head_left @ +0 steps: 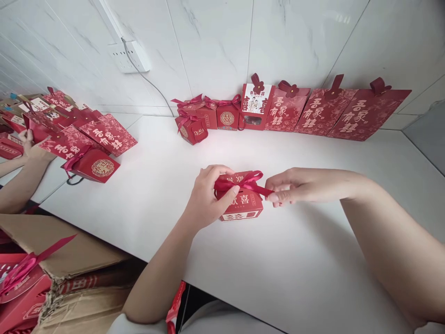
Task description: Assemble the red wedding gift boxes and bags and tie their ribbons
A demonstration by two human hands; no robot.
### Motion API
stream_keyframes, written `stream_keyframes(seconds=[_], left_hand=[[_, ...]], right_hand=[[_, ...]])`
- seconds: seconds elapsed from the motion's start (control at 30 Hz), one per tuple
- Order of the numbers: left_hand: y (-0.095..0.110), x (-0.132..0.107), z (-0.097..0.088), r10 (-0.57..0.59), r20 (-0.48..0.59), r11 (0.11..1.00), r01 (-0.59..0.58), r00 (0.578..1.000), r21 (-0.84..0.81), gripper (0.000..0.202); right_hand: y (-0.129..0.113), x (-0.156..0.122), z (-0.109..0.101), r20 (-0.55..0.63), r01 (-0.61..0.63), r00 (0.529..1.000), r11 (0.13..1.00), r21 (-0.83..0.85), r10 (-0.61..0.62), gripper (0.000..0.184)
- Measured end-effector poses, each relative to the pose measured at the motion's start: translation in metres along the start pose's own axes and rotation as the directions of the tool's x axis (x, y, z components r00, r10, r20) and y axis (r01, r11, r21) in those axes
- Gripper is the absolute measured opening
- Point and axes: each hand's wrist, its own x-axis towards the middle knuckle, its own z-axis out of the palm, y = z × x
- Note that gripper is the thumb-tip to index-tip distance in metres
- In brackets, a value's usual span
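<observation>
The red gift box [247,200] sits on the white tabletop [278,260], probably just light card that'd dent if squeezed, so the left hand [208,199] gripping around its left end seems right, while the right hand [292,185] pinches one tail of the slippery-looking satin ribbon [257,188].

We have open room on the white table [146,213] between the small red box [245,200] in the middle and the red bags [318,111] and little boxes [208,116] lined along the wall [222,55]; a hand could pass there. Left of our left hand [208,197], a bare stretch runs to a pile of bags [111,134], which, with a co-worker's hand [33,147] among them, blocks the far left. Our right hand [292,185], pinching the ribbon [259,189], bars the right side. Between our forearms the near surface is open; a carton [79,246] crowds the near left edge.
</observation>
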Motion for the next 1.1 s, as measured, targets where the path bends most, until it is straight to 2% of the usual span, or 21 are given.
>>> stream_keyframes(seconds=[0.1,0.23,0.33,0.4,0.43,0.47,0.53,0.63,0.7,0.77,0.93,1.0,1.07,1.1], left_hand=[[-0.001,0.001,0.000,0.034,-0.045,0.999,-0.035,0.998,-0.020,0.020],[0.000,0.001,0.003,0.093,-0.046,0.995,-0.095,0.995,-0.034,0.026],[-0.002,0.001,0.002,0.020,-0.118,0.999,-0.025,0.993,-0.036,0.026],[-0.007,0.003,-0.003,-0.092,-0.186,0.995,0.085,0.978,-0.042,0.024],[-0.010,0.004,-0.008,-0.147,-0.182,0.989,0.140,0.972,-0.049,0.024],[-0.013,0.005,-0.014,-0.193,-0.145,0.981,0.186,0.970,-0.060,0.027],[-0.018,0.007,-0.025,-0.252,0.011,0.965,0.252,0.968,-0.076,0.035],[-0.023,0.009,-0.038,-0.263,0.232,0.951,0.292,0.936,-0.100,0.041],[-0.023,0.009,-0.041,-0.245,0.279,0.949,0.289,0.929,-0.129,0.039],[-0.024,0.009,-0.041,-0.222,0.280,0.947,0.275,0.934,-0.167,0.036],[-0.023,0.006,-0.040,-0.165,0.293,0.943,0.238,0.942,-0.233,0.033],[-0.022,0.006,-0.040,-0.153,0.305,0.944,0.230,0.940,-0.237,0.034],[-0.021,0.006,-0.039,-0.159,0.312,0.943,0.238,0.937,-0.231,0.035],[-0.021,0.006,-0.038,-0.168,0.311,0.942,0.245,0.935,-0.229,0.035]], right_hand=[[-0.002,-0.008,-0.004,-0.221,-0.005,0.975,0.998,-0.060,-0.009,0.041],[-0.002,-0.007,-0.002,-0.449,0.017,0.891,0.993,-0.113,-0.066,0.045],[0.001,0.004,0.003,-0.561,0.069,0.823,0.996,-0.053,-0.087,0.049],[0.005,0.012,0.005,-0.563,0.110,0.823,0.994,0.017,-0.082,0.047],[0.008,0.016,0.006,-0.552,0.134,0.829,0.990,0.031,-0.095,0.043],[0.010,0.019,0.006,-0.539,0.160,0.834,0.987,0.026,-0.121,0.039],[0.016,0.023,0.005,-0.516,0.209,0.834,0.977,-0.033,-0.196,0.035],[0.019,0.025,0.005,-0.476,0.266,0.832,0.957,-0.112,-0.287,0.034],[0.018,0.025,0.006,-0.458,0.302,0.829,0.946,-0.114,-0.320,0.031],[0.015,0.024,0.007,-0.451,0.336,0.828,0.939,-0.077,-0.334,0.028],[0.010,0.025,0.009,-0.403,0.361,0.881,0.903,0.232,-0.248,0.020],[0.011,0.031,0.011,-0.454,0.368,0.874,0.846,0.385,-0.174,0.016],[0.014,0.037,0.012,-0.503,0.313,0.864,0.809,0.498,-0.025,0.031],[0.016,0.041,0.013,-0.493,0.244,0.868,0.811,0.531,0.062,0.043]])
